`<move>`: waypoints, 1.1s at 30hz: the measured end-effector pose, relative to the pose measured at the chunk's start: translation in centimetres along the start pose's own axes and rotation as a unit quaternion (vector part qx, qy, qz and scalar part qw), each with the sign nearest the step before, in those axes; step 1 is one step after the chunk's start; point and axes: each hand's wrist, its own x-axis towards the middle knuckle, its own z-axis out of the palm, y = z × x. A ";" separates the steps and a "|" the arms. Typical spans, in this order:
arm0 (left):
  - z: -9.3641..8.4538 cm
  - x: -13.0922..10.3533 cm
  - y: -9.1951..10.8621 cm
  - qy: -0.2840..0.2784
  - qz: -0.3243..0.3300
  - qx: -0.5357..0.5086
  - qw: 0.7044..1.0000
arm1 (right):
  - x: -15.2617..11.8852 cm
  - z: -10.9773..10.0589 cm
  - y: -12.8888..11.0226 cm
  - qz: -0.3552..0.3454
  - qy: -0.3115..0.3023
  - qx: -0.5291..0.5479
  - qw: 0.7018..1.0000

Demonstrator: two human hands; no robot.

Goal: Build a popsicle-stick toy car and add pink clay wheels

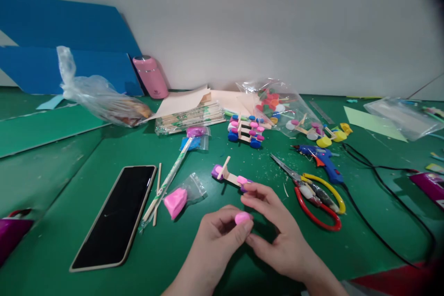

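A small pink clay piece [242, 218] is pinched between the thumb and fingers of my left hand [222, 240]. Close on its right, my right hand [279, 233] has its thumb and fingers spread, with nothing seen between them. Just beyond my right fingertips lies a wooden stick piece [231, 177] with purple and pink clay at its ends and a thin stick standing up from it. To the left, a pink clay lump [175, 202] sits at the mouth of a small clear bag [196, 188].
A black phone [116, 217] and wrapped sticks [173, 171] lie left. Scissors [319, 208] and a blue glue gun [321, 161] with a black cord are right. Behind stand clay-wheeled stick models [246, 132], a pink bottle [151, 77] and plastic bags [100, 99].
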 end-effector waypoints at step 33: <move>-0.1 -0.2 -0.3 -0.056 -0.059 -0.028 0.996 | -0.6 0.5 0.5 0.024 0.011 -0.002 1.000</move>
